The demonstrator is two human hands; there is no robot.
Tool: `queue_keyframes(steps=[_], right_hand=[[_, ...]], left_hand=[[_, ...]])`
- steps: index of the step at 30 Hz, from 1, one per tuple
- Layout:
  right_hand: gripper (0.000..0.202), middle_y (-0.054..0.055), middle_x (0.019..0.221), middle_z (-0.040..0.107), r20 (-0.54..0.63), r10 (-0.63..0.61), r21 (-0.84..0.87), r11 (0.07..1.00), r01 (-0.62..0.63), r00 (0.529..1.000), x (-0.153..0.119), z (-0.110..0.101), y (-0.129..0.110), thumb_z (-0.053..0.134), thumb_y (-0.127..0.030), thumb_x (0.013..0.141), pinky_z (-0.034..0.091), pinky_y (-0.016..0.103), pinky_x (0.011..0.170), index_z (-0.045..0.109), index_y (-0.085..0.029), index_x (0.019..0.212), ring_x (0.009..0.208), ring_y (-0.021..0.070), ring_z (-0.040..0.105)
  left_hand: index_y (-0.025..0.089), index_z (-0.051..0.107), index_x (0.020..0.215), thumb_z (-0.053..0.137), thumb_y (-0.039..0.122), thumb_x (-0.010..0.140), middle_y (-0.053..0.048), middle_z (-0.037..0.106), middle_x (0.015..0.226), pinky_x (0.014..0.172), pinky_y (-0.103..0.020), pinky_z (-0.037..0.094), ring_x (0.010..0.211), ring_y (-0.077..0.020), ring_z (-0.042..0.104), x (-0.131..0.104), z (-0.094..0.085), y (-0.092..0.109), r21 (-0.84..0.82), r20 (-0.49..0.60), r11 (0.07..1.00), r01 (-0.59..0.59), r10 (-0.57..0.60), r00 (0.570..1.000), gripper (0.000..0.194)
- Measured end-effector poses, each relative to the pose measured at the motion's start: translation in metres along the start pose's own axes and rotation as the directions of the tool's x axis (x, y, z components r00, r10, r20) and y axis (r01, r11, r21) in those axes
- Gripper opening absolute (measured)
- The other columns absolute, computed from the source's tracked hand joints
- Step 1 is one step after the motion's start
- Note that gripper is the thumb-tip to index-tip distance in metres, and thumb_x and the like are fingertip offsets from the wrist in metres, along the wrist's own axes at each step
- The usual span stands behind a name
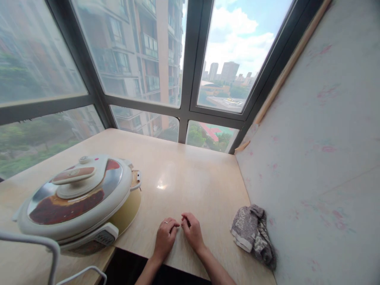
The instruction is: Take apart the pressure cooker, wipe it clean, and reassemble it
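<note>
Countertop (pixel 190 174) of pale stone-look material bears both hands near its front edge, knuckles up and fingers curled under. Left hand (pixel 165 237), with a ring on one finger, and right hand (pixel 192 233) rest side by side on it, fingertips almost meeting; neither visibly holds anything. Just right of the hands, against the wall (pixel 320 158), lies a crumpled grey patterned cloth (pixel 253 233). Left of the hands sits a cream pressure cooker (pixel 77 198), its lid closed, so its contents cannot be seen; the lid shows a dark red and metallic top with a handle. A white wire frame (pixel 50 253) pokes in nearer than the cooker. Beyond the cooker, windows (pixel 142 59) show tall buildings.
</note>
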State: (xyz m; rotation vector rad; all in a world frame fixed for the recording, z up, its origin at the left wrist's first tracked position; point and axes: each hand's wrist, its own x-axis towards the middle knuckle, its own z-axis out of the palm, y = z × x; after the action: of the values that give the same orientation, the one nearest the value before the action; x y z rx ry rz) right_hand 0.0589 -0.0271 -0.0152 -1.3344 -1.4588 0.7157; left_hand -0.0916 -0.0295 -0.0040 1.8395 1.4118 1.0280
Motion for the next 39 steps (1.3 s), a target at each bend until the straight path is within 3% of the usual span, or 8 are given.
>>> queue_keyframes(steps=[10,39], right_hand=[[0.024,0.005,0.087,0.072,0.016,-0.009,-0.056,0.998,0.010,1.000,0.0014,0.0002,-0.0026,0.048,-0.016,0.089,0.052,0.027,0.072,0.069,-0.020,0.098,0.078,0.0177,0.067],[0.024,0.007,0.090,0.071,0.038,-0.058,-0.108,0.992,0.061,0.998,-0.0015,-0.0001,-0.0040,0.047,-0.013,0.089,0.053,0.029,0.077,0.068,-0.018,0.099,0.083,0.0188,0.067]], left_hand=[[0.024,0.071,0.076,0.049,0.017,0.084,-0.006,0.073,0.084,0.082,-0.037,0.053,0.087,-0.0240,0.068,0.0027,-0.0019,-0.0042,0.014,0.003,0.998,-0.065,0.065,0.998,0.025],[0.023,0.072,0.076,0.050,0.018,0.084,-0.006,0.074,0.084,0.081,-0.038,0.055,0.085,-0.0240,0.069,0.0021,-0.0027,-0.0023,0.023,-0.021,0.996,-0.081,0.081,0.996,0.024]])
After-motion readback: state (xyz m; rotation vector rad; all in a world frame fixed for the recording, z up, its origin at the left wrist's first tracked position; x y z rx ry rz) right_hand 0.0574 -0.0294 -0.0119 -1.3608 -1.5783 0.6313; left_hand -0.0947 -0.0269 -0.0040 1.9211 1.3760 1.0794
